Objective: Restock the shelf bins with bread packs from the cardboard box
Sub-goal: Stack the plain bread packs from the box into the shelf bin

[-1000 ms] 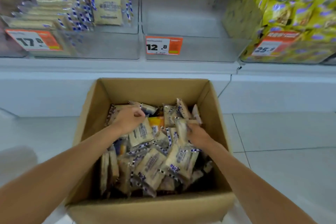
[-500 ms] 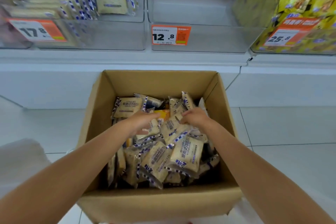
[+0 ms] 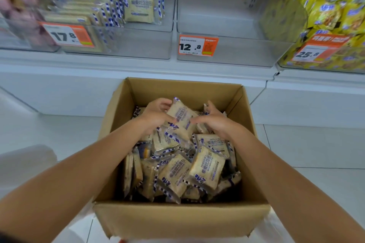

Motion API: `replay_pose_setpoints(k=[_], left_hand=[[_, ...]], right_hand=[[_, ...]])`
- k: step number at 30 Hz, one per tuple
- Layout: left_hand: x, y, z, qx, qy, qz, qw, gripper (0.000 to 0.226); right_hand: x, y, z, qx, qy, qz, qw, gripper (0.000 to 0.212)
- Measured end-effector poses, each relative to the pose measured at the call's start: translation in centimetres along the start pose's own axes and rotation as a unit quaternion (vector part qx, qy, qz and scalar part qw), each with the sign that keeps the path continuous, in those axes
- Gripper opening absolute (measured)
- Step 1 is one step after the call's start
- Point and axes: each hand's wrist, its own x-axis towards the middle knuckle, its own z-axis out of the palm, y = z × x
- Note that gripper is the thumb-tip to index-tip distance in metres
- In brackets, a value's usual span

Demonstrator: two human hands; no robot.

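While both forearms reach down and forward into the cardboard box (image 3: pixel 177 221), the hands meet close together over its far half. The left hand (image 3: pixel 156 116) lies knuckles-up, its fingers curled round the upper left edge of a bread pack (image 3: pixel 180 115) and its thumb pressed along the near edge. The right hand (image 3: pixel 215 122) comes in from the other side, fingers bent over the pack's right edge and nearly touching the left thumb. Gripped between them, the pack sits tilted atop the heap of loose packs (image 3: pixel 205 169) filling the box. Beyond the box, the left shelf bin (image 3: pixel 138 45) holds the same packs standing on edge. The middle bin (image 3: pixel 237 53) beside it carries a 12.8 price tag (image 3: pixel 198 45).
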Motion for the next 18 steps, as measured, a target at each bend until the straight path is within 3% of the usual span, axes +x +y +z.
replay_pose_setpoints(k=[2,4,6,7,8,10,12,15,18], left_hand=[[-0.4,1.2,-0.5,0.065,-0.061,0.061,0.994,0.072],[-0.7,2.1,-0.9,0.08,-0.093,0.085,0.989,0.079],[-0.6,2.0,-1.0,0.029,-0.008,0.087,0.996,0.087],[-0.5,1.4,-1.1,-0.033,0.03,0.055,0.997,0.088],[-0.4,0.9,-1.1,-0.102,0.018,0.008,0.995,0.085],[-1.0,-0.6,-0.4,-0.159,-0.099,-0.08,0.979,0.07],[-1.1,-2.3,0.1,-0.142,-0.123,-0.107,0.976,0.069],[-1.0,-4.1,-0.2,-0.137,-0.042,-0.122,0.982,0.071],[-1.0,-5.4,-1.2,-0.162,0.01,-0.138,0.977,0.037]], right_hand=[[-0.3,-0.4,-0.3,-0.075,0.005,-0.041,0.996,0.111],[-0.5,-0.6,-0.6,-0.057,-0.074,-0.04,0.995,0.077],[-0.8,-0.3,-0.7,0.032,-0.103,-0.031,0.994,0.052],[-0.8,-0.1,-0.7,0.087,-0.099,-0.032,0.991,0.049],[-0.9,0.1,-0.7,0.119,-0.093,-0.038,0.988,0.047],[-1.2,0.8,-0.6,0.109,-0.099,-0.039,0.988,0.043],[-1.5,2.0,-0.8,0.069,-0.111,-0.025,0.991,0.037],[-1.8,4.4,-2.2,-0.115,-0.053,-0.007,0.992,0.054],[-1.3,7.6,-2.7,-0.237,-0.057,0.047,0.969,0.085]])
